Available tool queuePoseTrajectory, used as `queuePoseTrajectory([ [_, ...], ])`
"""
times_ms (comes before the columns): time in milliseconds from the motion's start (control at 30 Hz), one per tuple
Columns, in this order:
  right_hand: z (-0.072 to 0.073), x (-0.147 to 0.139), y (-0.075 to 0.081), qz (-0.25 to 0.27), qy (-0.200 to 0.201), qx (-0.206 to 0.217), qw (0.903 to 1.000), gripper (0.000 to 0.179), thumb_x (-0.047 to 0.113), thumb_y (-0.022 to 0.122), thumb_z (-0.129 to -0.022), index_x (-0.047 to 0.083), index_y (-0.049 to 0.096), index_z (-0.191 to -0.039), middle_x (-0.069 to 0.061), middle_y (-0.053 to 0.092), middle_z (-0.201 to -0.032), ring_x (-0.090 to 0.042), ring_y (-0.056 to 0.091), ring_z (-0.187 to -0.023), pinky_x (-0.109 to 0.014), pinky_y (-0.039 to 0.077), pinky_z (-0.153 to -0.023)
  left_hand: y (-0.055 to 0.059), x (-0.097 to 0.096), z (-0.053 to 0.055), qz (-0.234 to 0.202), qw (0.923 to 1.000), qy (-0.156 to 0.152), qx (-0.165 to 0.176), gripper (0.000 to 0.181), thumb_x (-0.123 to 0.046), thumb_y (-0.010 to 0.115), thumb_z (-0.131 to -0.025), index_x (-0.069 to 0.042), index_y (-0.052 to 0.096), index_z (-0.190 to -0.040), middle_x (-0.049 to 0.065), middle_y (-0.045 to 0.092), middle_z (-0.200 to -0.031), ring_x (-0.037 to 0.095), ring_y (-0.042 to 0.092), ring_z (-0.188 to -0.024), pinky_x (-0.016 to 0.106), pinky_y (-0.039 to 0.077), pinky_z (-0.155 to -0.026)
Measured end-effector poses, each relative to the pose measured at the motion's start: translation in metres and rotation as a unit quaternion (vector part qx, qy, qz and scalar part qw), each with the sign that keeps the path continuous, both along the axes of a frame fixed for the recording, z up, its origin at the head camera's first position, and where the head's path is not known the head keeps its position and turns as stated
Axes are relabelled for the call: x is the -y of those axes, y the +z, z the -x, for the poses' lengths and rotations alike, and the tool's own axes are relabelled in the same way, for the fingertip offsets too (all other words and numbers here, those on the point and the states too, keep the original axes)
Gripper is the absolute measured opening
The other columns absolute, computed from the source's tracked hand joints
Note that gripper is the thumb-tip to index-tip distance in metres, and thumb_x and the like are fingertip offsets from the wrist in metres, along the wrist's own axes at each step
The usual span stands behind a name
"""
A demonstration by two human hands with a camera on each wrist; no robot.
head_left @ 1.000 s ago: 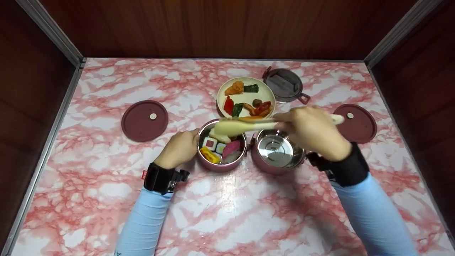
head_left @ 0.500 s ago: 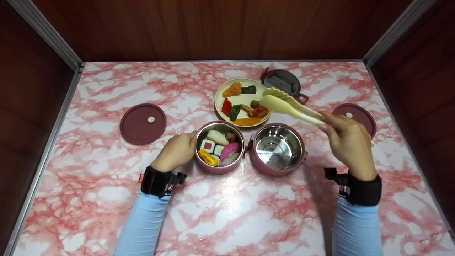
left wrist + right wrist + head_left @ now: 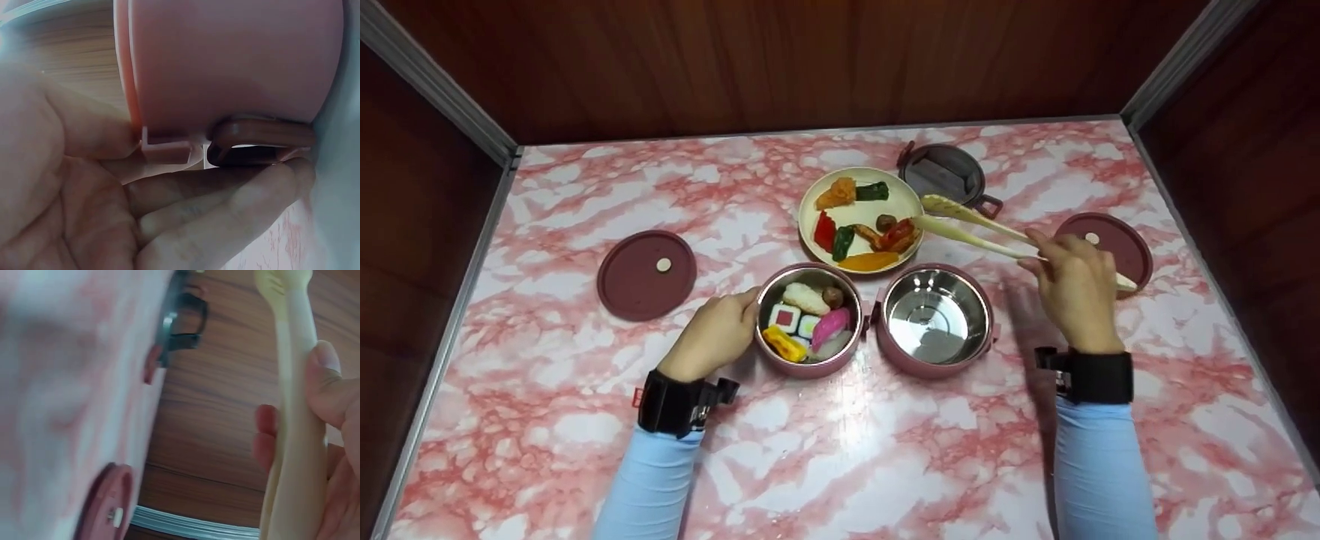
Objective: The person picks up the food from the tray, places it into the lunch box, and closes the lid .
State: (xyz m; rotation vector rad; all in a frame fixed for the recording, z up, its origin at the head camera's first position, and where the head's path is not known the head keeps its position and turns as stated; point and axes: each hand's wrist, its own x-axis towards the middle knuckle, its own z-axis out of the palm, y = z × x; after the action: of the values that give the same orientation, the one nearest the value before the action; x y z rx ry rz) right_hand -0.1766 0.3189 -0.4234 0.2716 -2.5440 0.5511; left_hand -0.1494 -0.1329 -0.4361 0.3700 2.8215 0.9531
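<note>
Gripped in right hand (image 3: 1076,289): cream tongs (image 3: 982,229), thumb and fingers curled round the handle end; in right wrist view thumb pressed on one arm of tongs (image 3: 292,382). Tong arms parted at the tips, nothing between them. Tips at the right edge of cream plate (image 3: 817,191), just beside red and brown food pieces (image 3: 896,232); whether touching the food, cannot tell.

Left hand (image 3: 712,334) against the left wall of filled pink container (image 3: 810,367), fingers curved along its side; in left wrist view fingers (image 3: 225,214) lying under the container's pink wall (image 3: 236,56) and by its brown latch (image 3: 259,140). Contents: sushi-like pieces, white, pink, yellow, plus one small brown ball.

Second pink container (image 3: 900,364) just right of the first, touching or nearly touching; bare steel interior visible. Plate directly behind both containers, holding orange, green, red and brown food pieces.

Dark red lid (image 3: 646,274) flat on the marble-pattern table (image 3: 847,450), well left of the containers. Second dark red lid (image 3: 1117,240) at right, partly behind right hand and tongs handle. Grey lid with clasp (image 3: 943,174) behind the plate, at its right.
</note>
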Motion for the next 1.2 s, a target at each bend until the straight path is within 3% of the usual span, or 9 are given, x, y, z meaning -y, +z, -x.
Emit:
queuePoseTrajectory([
  [200,0.008,0.003,-0.014,-0.024,0.008,0.008,0.9996,0.043,0.018,0.077,-0.086,0.007,0.068,-0.126,-0.022,0.066,-0.097,-0.042,0.057,-0.087,-0.053,0.034,-0.079,-0.002,0.001,0.000,0.001,1.0000,0.001,-0.001,0.038,-0.018,0.045,-0.105,-0.003,0.059,-0.137,0.022,0.064,-0.125,0.035,0.063,-0.110,0.052,0.048,-0.095],
  [433,0.010,0.006,-0.020,-0.032,0.017,0.005,0.9993,0.041,0.005,0.076,-0.085,0.006,0.069,-0.125,-0.021,0.065,-0.096,-0.041,0.057,-0.085,-0.053,0.034,-0.080,-0.002,0.000,-0.001,0.002,1.0000,0.002,-0.002,0.038,-0.018,0.045,-0.105,-0.003,0.060,-0.136,0.021,0.065,-0.123,0.034,0.064,-0.109,0.051,0.048,-0.094],
  [633,0.011,0.010,-0.025,-0.031,0.023,0.006,0.9992,0.043,0.016,0.080,-0.084,0.008,0.069,-0.125,-0.020,0.065,-0.096,-0.041,0.056,-0.085,-0.053,0.034,-0.076,-0.004,0.000,0.000,-0.005,0.9999,-0.002,-0.015,0.036,-0.017,0.045,-0.105,-0.003,0.062,-0.133,0.022,0.067,-0.118,0.033,0.065,-0.104,0.052,0.049,-0.092],
  [867,0.012,0.014,-0.028,-0.035,0.027,0.011,0.9990,0.042,0.012,0.077,-0.085,0.008,0.068,-0.127,-0.020,0.064,-0.098,-0.041,0.057,-0.091,-0.053,0.034,-0.077,0.003,-0.003,-0.003,0.015,0.9997,0.020,-0.006,0.042,-0.020,0.044,-0.105,0.002,0.055,-0.139,0.024,0.060,-0.129,0.039,0.062,-0.111,0.053,0.047,-0.095],
  [933,0.012,0.014,-0.028,-0.037,0.028,0.009,0.9989,0.043,0.011,0.077,-0.085,0.008,0.068,-0.127,-0.020,0.064,-0.099,-0.041,0.057,-0.091,-0.053,0.034,-0.076,0.009,-0.006,-0.007,0.020,0.9984,0.039,-0.035,0.042,-0.018,0.046,-0.104,0.004,0.053,-0.139,0.026,0.059,-0.130,0.042,0.062,-0.110,0.054,0.048,-0.093],
  [1067,0.013,0.014,-0.030,-0.041,0.029,0.000,0.9987,0.044,0.009,0.078,-0.084,0.009,0.069,-0.127,-0.019,0.065,-0.099,-0.041,0.057,-0.090,-0.052,0.034,-0.075,0.027,-0.021,-0.024,-0.015,0.9859,0.058,-0.156,0.035,-0.008,0.054,-0.099,0.008,0.060,-0.129,0.027,0.065,-0.118,0.043,0.066,-0.099,0.052,0.052,-0.084],
  [1133,0.014,0.014,-0.031,-0.042,0.030,-0.008,0.9986,0.043,0.008,0.078,-0.083,0.010,0.070,-0.125,-0.018,0.065,-0.099,-0.041,0.057,-0.089,-0.052,0.033,-0.074,0.034,-0.037,-0.036,-0.058,0.9758,0.034,-0.208,0.028,-0.003,0.057,-0.097,0.008,0.065,-0.122,0.024,0.068,-0.113,0.038,0.068,-0.087,0.047,0.056,-0.076],
  [1200,0.015,0.015,-0.032,-0.044,0.028,-0.017,0.9985,0.042,0.008,0.078,-0.083,0.010,0.071,-0.123,-0.017,0.067,-0.098,-0.041,0.058,-0.088,-0.053,0.033,-0.074,0.036,-0.057,-0.049,-0.116,0.9703,-0.015,-0.212,0.028,-0.002,0.057,-0.097,0.008,0.064,-0.122,0.023,0.067,-0.117,0.033,0.069,-0.090,0.039,0.056,-0.080],
])
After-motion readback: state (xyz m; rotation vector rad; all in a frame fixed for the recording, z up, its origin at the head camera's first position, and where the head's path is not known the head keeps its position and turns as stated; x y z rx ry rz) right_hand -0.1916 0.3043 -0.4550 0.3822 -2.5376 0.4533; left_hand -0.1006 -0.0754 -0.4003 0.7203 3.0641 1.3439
